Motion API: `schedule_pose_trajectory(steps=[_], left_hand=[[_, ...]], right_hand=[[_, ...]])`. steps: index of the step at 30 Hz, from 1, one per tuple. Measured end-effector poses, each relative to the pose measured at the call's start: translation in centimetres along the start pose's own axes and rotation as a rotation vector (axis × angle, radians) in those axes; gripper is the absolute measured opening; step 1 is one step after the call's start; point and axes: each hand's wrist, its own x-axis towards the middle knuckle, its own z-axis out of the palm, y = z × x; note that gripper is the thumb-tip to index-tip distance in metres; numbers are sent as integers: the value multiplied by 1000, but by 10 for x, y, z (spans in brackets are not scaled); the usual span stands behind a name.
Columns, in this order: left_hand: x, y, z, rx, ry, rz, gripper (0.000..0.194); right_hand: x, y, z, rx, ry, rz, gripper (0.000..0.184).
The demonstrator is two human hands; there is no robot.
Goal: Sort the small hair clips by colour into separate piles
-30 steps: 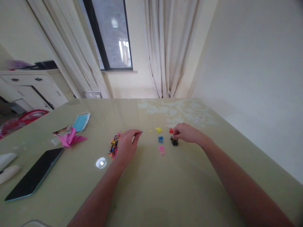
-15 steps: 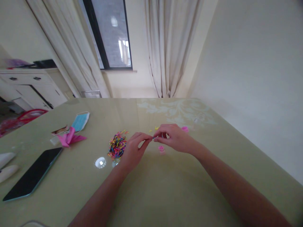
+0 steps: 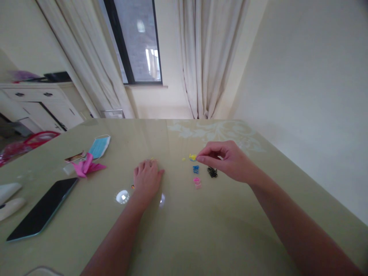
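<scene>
My left hand (image 3: 148, 179) lies palm down with its fingers spread over the pile of multicoloured small rubber bands. The hand hides nearly all of that pile; a few bits show at its edges. My right hand (image 3: 222, 159) hovers to the right, thumb and forefinger pinched together beside a small yellow cluster of bands (image 3: 192, 156). A bluish sliver shows near those fingertips, too small to tell if it is held. Below them lie a blue cluster (image 3: 196, 169), a pink cluster (image 3: 197, 181) and a black cluster (image 3: 212, 172).
On the left of the glossy table (image 3: 184, 230) lie a black-screened tablet or phone (image 3: 43, 209), a pink folded piece (image 3: 87, 166) and a blue face mask (image 3: 99, 147). White objects (image 3: 11, 199) sit at the left edge. A wall borders the right side.
My hands have parted from where their fingertips met. The left moved left and down onto the pile; the right shifted right and up, uncovering the blue and black clusters.
</scene>
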Motion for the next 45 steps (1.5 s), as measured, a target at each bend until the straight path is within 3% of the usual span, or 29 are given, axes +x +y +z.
schedule_pose_trajectory(steps=[4,13,16,19,25,37,45], left_hand=[[1,-3,1,68,-66,-6,46],[7,-6,0,3,-67,49,28],[8,-7,3,-19,-22,53,31],[8,-8,7,-19,18,34,42],[8,-9,9,11,-23,17,43],[10,-6,2,24,-19,38,31],[12,-4,-4,-118,97,19,32]], right_hand=[[-4,-10,-2,37,1,-17,21],[-6,-17,-3,12,-27,-34,24],[0,-1,1,-91,-90,-16,21],[8,30,10,-250,-177,26,18],[14,81,27,-509,-260,142,14],[11,93,29,-640,-278,247,13],[11,97,27,-665,-269,299,14]])
